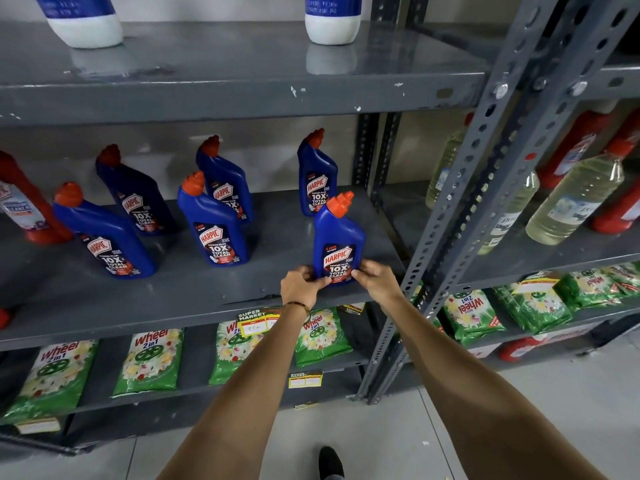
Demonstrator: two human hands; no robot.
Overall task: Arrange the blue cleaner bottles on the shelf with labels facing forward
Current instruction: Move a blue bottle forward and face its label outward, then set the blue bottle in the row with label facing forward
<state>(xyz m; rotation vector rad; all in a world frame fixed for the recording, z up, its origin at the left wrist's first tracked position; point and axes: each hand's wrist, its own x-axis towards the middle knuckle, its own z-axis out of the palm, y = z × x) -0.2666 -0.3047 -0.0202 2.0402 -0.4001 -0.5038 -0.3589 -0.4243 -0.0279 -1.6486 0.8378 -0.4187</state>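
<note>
Several blue cleaner bottles with red caps stand on the grey middle shelf [207, 299]. The front right bottle [337, 233] stands upright near the shelf's front edge, its label facing me. My left hand [303, 285] grips its base from the left and my right hand [374, 277] grips it from the right. Behind it stands another bottle [317, 174]. In the middle are a front bottle [214, 223] and a rear bottle [225, 178]. Further left are a front bottle [104, 233] and a rear bottle [136, 192]. All labels face forward.
A red bottle [24, 206] stands at the shelf's far left. White-and-blue bottles [332, 19] sit on the top shelf. Green detergent packs [149, 358] fill the lower shelf. A perforated metal upright [485, 188] divides off the right bay with clear liquid bottles [575, 199].
</note>
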